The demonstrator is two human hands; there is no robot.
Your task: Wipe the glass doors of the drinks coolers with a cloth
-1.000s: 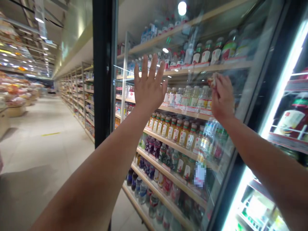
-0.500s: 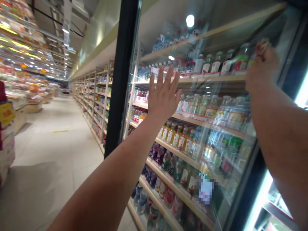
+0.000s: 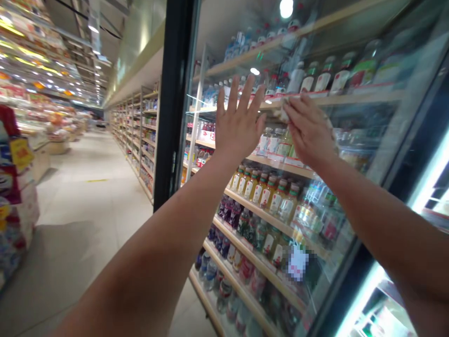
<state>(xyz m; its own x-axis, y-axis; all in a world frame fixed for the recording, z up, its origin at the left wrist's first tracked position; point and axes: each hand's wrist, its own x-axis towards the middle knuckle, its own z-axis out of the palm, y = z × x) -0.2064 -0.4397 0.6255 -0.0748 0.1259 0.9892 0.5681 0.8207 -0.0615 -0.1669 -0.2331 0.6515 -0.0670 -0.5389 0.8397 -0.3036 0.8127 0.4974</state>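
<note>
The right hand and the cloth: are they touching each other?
Touching. The head view shows the cloth beneath the right hand, with its pale edges showing beyond the fingertips and beside the palm.

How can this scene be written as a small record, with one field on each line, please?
Left hand: open, fingers spread upward, apparently flat against the glass door
Right hand: holding a pale cloth at the glass, mostly covered by the hand
Door frame: black
Through the glass: rows of bottles on shelves
Left side: store aisle
</note>
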